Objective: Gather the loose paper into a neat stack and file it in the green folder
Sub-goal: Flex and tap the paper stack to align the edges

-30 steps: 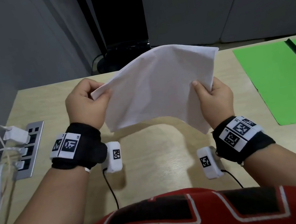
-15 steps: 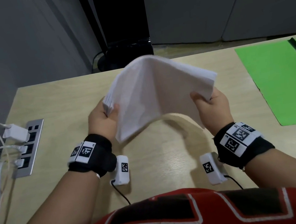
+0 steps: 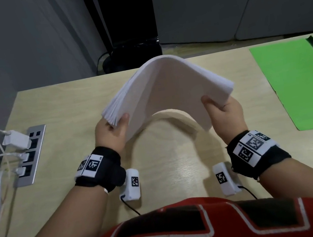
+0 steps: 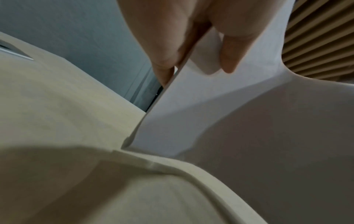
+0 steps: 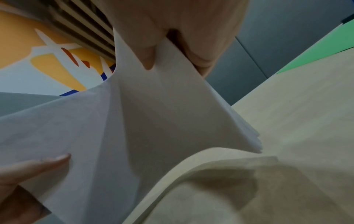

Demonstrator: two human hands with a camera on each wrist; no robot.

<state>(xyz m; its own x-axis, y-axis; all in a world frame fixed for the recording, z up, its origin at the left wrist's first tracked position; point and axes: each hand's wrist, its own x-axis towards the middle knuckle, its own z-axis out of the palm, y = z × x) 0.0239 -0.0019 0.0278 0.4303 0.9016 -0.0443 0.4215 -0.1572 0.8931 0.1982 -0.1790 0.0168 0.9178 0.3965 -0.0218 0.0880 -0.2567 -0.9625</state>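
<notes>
A stack of white paper (image 3: 167, 90) arches upward above the middle of the wooden table (image 3: 171, 167), bent like a tent. My left hand (image 3: 112, 131) grips its left edge, thumb on top. My right hand (image 3: 223, 112) grips the right edge. In the left wrist view the left hand (image 4: 193, 50) pinches the paper (image 4: 210, 109) between thumb and fingers. The right wrist view shows the right hand (image 5: 172, 51) pinching the paper (image 5: 143, 121) the same way. The green folder (image 3: 297, 83) lies open and flat at the table's right side.
A metal power strip (image 3: 28, 157) with white plugs and cables is set into the table at the left. A black stand base (image 3: 135, 52) sits on the floor beyond the far edge. Bare wood lies between the paper and the folder.
The hands have come closer together and lower, so the paper has bowed from a loose spread sheet shape into a tight upward arch. Both hands kept their hold.
</notes>
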